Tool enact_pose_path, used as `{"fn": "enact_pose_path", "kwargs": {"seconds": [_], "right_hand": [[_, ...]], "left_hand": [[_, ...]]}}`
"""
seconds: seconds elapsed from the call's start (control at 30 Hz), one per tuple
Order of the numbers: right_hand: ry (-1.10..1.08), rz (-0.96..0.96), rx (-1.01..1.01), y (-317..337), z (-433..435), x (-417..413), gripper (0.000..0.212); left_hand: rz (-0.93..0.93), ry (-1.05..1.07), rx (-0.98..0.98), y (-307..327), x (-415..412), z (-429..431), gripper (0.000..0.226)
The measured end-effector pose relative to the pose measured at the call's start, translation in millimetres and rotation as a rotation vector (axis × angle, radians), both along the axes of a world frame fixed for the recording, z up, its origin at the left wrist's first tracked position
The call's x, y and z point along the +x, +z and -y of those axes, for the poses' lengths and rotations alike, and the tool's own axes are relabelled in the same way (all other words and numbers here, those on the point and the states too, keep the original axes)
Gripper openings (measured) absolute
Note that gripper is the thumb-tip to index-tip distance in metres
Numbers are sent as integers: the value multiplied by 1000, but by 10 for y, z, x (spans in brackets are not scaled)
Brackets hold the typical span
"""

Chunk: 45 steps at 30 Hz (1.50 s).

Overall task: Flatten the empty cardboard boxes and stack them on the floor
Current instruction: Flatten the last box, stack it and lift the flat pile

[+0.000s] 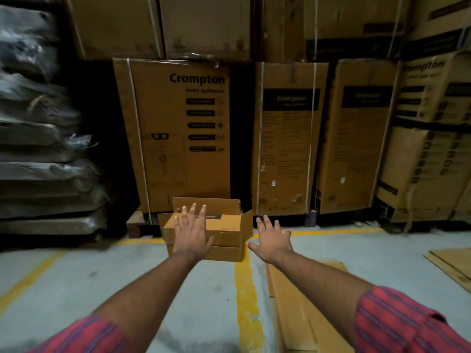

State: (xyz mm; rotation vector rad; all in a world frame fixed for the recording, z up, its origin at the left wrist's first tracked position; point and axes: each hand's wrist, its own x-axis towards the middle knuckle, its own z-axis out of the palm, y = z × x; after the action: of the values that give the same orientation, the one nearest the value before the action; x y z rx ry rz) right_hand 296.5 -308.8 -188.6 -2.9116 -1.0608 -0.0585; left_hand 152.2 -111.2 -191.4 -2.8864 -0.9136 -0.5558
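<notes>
**Left hand [192, 231], right hand [274, 242] out, box [226, 229] not grabbed yet**

Both are spread, fingers straight, holding nothing. Box sits on the floor [114, 276] by the cartons [178, 138], flaps up. I'd take both ends, open the bottom, then press it flat. Can't tell if the left palm touches it, or whether it's empty inside.
</notes>
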Motion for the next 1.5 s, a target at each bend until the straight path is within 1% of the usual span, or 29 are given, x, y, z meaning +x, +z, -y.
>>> {"fn": "enact_pose_path", "kwargs": {"seconds": [0.1,0.2,0.33,0.43,0.57,0.67,0.73,0.83,0.97,1.13,1.23,1.3,1.37,1.5], "right_hand": [[3,46,4,130,56,-160,96],[11,59,7,198,67,-253,96],[20,59,-3,182,-85,-164,96],[23,61,-25,40,-350,141,101],[38,53,-21,-205,-877,928,108],[37,64,-12,-96,-1266,1556,109],[8,71,2,175,-1490,1861,107],[-25,55,25,747,-1783,2103,105],[-10,40,41,1703,-2148,2215,102],[-13,12,130,3156,-2561,2174,93],[-26,-15,175,3705,-2771,2112,85],[-33,-33,173,3830,-2900,2112,80],[-35,-72,133,3802,-2992,2150,76],[-31,-131,30,3428,-3152,2351,75]], "left_hand": [[0,11,49,82,-194,60,102],[0,8,36,89,-357,71,103],[1,11,33,22,-309,-72,103],[-7,1,46,-110,19,-320,104],[-21,-31,88,-247,799,-802,109],[-19,-56,154,-178,1417,-1240,111],[-6,-41,151,18,1724,-1486,110],[-8,-16,97,578,2012,-1717,107],[-10,-3,66,1687,2196,-1989,105],[42,-45,44,3238,2269,-2361,95],[47,-53,-16,3850,2262,-2525,90],[39,-48,-54,3988,2259,-2651,86],[-28,-52,-90,3929,2264,-2768,86],[-161,-66,-116,3593,2371,-2965,90]]}}
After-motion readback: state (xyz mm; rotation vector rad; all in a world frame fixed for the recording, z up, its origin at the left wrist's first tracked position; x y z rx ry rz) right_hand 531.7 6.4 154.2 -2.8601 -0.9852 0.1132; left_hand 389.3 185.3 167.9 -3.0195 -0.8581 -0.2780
